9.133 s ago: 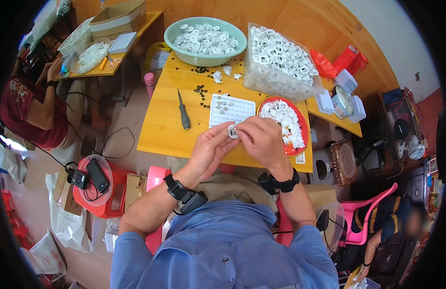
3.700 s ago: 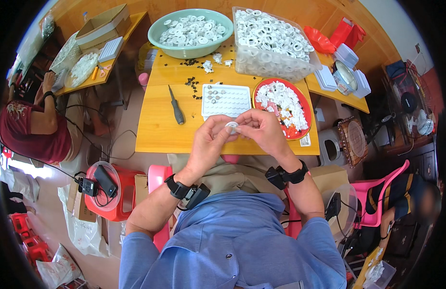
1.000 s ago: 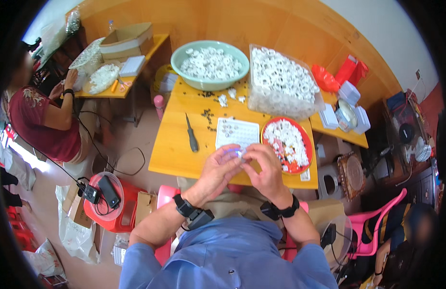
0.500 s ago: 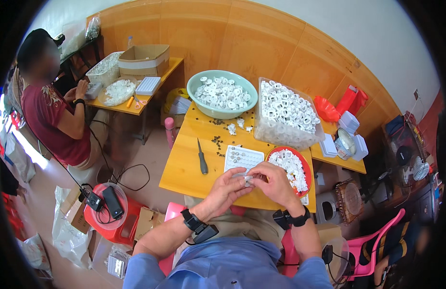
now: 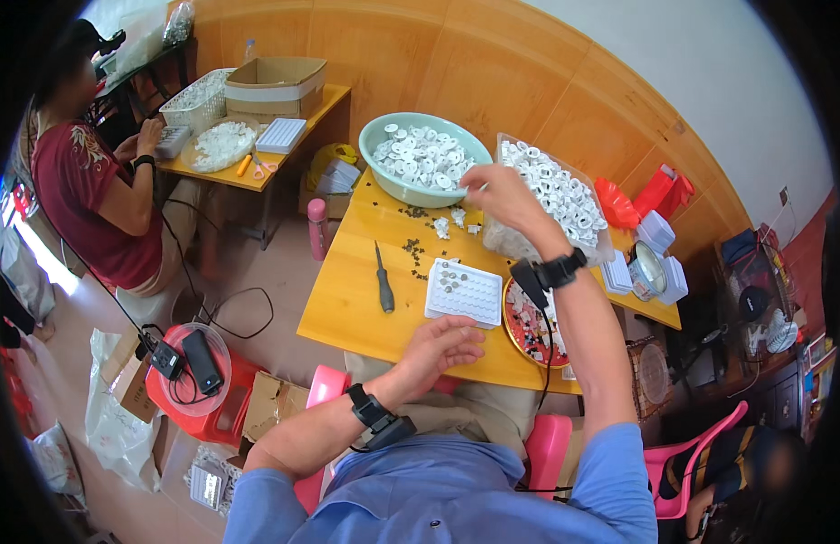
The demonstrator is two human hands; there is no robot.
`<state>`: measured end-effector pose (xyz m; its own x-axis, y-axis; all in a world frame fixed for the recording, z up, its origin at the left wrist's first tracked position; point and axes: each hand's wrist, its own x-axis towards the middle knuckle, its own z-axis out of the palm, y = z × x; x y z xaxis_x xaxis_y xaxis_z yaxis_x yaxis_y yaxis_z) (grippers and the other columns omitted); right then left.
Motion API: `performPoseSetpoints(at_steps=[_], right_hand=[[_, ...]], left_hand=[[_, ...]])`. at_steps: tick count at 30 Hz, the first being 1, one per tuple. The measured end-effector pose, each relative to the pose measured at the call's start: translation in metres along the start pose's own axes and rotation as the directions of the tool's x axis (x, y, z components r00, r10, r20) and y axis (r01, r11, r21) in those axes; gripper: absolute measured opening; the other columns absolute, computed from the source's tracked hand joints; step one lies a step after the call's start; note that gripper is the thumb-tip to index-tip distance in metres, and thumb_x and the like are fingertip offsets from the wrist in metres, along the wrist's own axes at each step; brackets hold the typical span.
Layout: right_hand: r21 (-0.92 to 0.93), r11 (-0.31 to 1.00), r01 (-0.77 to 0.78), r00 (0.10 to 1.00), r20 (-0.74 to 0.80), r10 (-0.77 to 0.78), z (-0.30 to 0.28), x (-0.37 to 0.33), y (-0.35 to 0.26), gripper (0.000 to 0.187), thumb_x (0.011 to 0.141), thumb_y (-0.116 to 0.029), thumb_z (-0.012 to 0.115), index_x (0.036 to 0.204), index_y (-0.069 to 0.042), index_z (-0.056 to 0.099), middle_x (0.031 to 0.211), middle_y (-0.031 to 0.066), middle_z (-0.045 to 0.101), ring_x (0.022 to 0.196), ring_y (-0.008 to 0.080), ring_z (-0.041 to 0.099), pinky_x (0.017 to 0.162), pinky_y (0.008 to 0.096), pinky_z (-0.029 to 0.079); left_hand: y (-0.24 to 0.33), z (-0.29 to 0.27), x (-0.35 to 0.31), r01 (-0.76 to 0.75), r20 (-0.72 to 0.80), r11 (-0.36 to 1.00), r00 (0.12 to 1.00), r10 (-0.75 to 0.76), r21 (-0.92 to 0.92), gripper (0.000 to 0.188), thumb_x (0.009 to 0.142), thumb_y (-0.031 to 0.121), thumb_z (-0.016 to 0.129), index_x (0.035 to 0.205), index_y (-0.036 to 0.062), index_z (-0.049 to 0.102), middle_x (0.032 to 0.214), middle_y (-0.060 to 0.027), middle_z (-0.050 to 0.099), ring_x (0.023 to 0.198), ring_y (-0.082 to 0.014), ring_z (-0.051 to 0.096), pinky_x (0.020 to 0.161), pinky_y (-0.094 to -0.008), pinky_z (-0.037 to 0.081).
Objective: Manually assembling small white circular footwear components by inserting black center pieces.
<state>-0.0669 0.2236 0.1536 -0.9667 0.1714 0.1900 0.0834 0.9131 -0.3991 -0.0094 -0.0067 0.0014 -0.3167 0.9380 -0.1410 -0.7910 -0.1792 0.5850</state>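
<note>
My right hand (image 5: 509,194) is raised at the right rim of the pale green basin (image 5: 376,165), beside the clear plastic bin (image 5: 503,238). Its fingers are drawn together; anything in them is hidden. Round white plastic parts (image 5: 424,154) fill the basin, and white ring-like parts (image 5: 551,186) are heaped in the bin. My left hand (image 5: 435,352) hovers at the near edge of a white tray (image 5: 479,292), fingers stretched out, holding nothing I can see. Several small metallic discs (image 5: 451,279) sit in the tray's left part. Right of it, a red round dish (image 5: 509,335) of small white pieces is partly covered by my forearm.
A dark-handled screwdriver (image 5: 383,288) lies left of the tray, near scattered small black pieces (image 5: 413,247). A few white pieces (image 5: 441,227) lie before the basin. At another table on the left, a person (image 5: 98,181) works. A cable hangs from my right wrist past the red dish.
My hands were together above the tray, fingering a small white part. Now my right hand has moved up and away to the basin, while my left has stayed near the tray with its fingers loosened.
</note>
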Motion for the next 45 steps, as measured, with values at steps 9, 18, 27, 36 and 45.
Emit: performPoseSetpoints(at_steps=[9, 18, 27, 36, 45], right_hand=[[-0.495, 0.862, -0.114, 0.844, 0.410, 0.346, 0.089, 0.040, 0.038, 0.043, 0.087, -0.011, 0.053, 0.125, 0.008, 0.057, 0.125, 0.0292, 0.060, 0.118, 0.0405, 0.057, 0.099, 0.0447, 0.048], [-0.338, 0.939, 0.061, 0.837, 0.529, 0.136, 0.090, 0.034, 0.064, 0.050, 0.085, -0.008, 0.051, 0.135, -0.003, 0.054, 0.131, 0.0246, 0.057, 0.120, 0.0399, 0.055, 0.102, 0.0430, 0.044], [-0.321, 0.947, -0.026, 0.841, 0.505, 0.194, 0.070, 0.018, 0.050, 0.044, 0.078, -0.005, 0.060, 0.121, -0.004, 0.066, 0.107, 0.0187, 0.071, 0.100, 0.0355, 0.067, 0.086, 0.0391, 0.053], [-0.385, 0.915, -0.117, 0.838, 0.456, 0.299, 0.075, 0.017, 0.046, 0.026, 0.064, -0.005, 0.073, 0.088, 0.002, 0.070, 0.080, 0.0172, 0.071, 0.074, 0.0305, 0.069, 0.067, 0.0384, 0.054], [-0.307, 0.951, -0.042, 0.988, 0.130, 0.086, 0.053, -0.025, 0.032, 0.017, 0.071, 0.001, 0.067, 0.088, 0.001, 0.067, 0.079, 0.0153, 0.070, 0.074, 0.0320, 0.068, 0.066, 0.0389, 0.052]], left_hand=[[-0.018, 0.009, -0.001, 0.025, 0.062, 0.966, 0.997, -0.042, 0.256, 0.051, 0.096, 0.009, 0.057, 0.144, 0.0037, 0.040, 0.143, -0.0129, 0.049, 0.129, -0.0244, 0.050, 0.107, -0.0361, 0.041], [-0.026, 0.010, 0.002, 0.060, 0.258, 0.960, 0.957, -0.133, 0.273, 0.066, 0.094, 0.004, 0.054, 0.154, 0.0081, 0.026, 0.151, -0.0152, 0.041, 0.138, -0.0268, 0.041, 0.113, -0.0385, 0.036], [-0.025, 0.015, -0.002, 0.138, 0.216, 0.948, 0.955, -0.205, 0.288, 0.063, 0.096, 0.008, 0.055, 0.153, 0.0108, 0.029, 0.147, -0.0163, 0.046, 0.134, -0.0259, 0.045, 0.110, -0.0392, 0.039], [-0.027, 0.010, 0.000, 0.149, 0.188, 0.952, 0.961, -0.203, 0.268, 0.057, 0.095, 0.008, 0.057, 0.149, 0.0102, 0.037, 0.140, -0.0143, 0.052, 0.127, -0.0241, 0.051, 0.105, -0.0371, 0.044], [-0.016, 0.012, -0.002, 0.114, 0.152, 0.957, 0.976, -0.159, 0.265, 0.041, 0.096, 0.010, 0.056, 0.137, 0.0062, 0.049, 0.130, -0.0119, 0.059, 0.114, -0.0216, 0.060, 0.099, -0.0344, 0.048]])
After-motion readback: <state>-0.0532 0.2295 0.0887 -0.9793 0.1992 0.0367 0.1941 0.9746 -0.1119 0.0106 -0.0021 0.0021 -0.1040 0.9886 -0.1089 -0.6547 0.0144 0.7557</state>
